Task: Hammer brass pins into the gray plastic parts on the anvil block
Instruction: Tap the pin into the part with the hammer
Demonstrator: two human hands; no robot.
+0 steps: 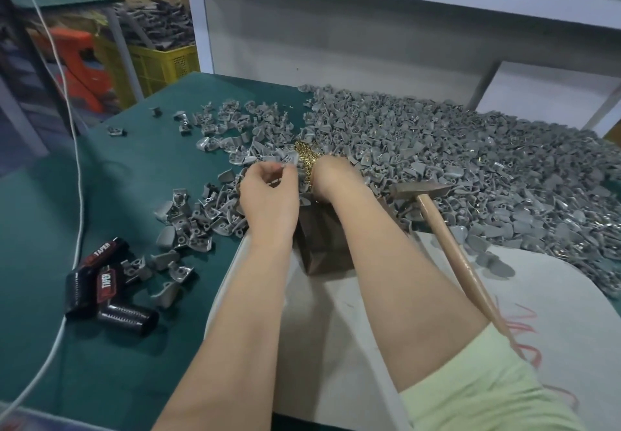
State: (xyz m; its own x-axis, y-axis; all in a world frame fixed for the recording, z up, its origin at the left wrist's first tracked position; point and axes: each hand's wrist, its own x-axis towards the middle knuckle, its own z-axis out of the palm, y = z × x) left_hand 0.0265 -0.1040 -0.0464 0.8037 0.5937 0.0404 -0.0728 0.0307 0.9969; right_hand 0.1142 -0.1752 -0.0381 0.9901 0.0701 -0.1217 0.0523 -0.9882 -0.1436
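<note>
The brass pins (305,159) lie in a small gold heap just beyond the knuckles and between the two hands, so neither arm has to stretch. The right hand (331,175) is tipped into that heap with its back to the camera. Its fingers are hidden behind it, so I cannot tell how far it is open or whether it has a pin. The left hand (268,192) has its fingers curled, thumb and fingertips pinching one gray plastic part (288,161) at the edge of the pins, presumably so a pin can be started in it by hand.

The anvil block (322,249), dark and square, stands under the two wrists, nearer the body (the forearms hide its top, so no part shows on it). The hammer (420,190) lies just right of the right wrist, head on the parts and handle trailing toward the body, probably so that hand can grab it quickly.

Further right spreads the big heap of gray parts (487,175). Left of the left hand, a thinner scatter of loose parts (201,215) lies on the green mat (50,229), likely kept apart from the supply. Further left again are black tubes (100,286) and a white cable (72,121).
</note>
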